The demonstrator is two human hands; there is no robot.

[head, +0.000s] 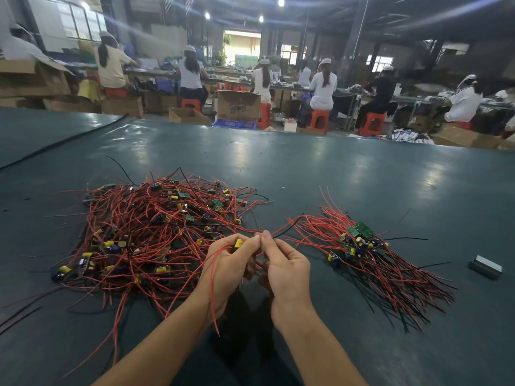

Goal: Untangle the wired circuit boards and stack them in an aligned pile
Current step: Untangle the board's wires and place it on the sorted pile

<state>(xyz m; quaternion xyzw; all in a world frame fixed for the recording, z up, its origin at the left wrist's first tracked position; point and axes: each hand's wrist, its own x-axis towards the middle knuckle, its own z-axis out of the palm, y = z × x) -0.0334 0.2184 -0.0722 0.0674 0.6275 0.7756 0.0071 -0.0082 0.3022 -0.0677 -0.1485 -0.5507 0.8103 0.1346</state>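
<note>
The left hand (231, 264) curls round a board (238, 243) with a yellow part, and a red wire (209, 296) trails back past its wrist. The right hand (288, 270), fingertips meeting the left's, pinches a black wire (287, 229). The tangle (150, 232) lies just left of the left hand. The sorted pile (362, 246) lies right of the right hand, and a grey block (486, 266) farther right.

Dark green table (306, 162), red stools (317, 121), cardboard boxes (237, 105), ceiling lamps (281, 1)
</note>
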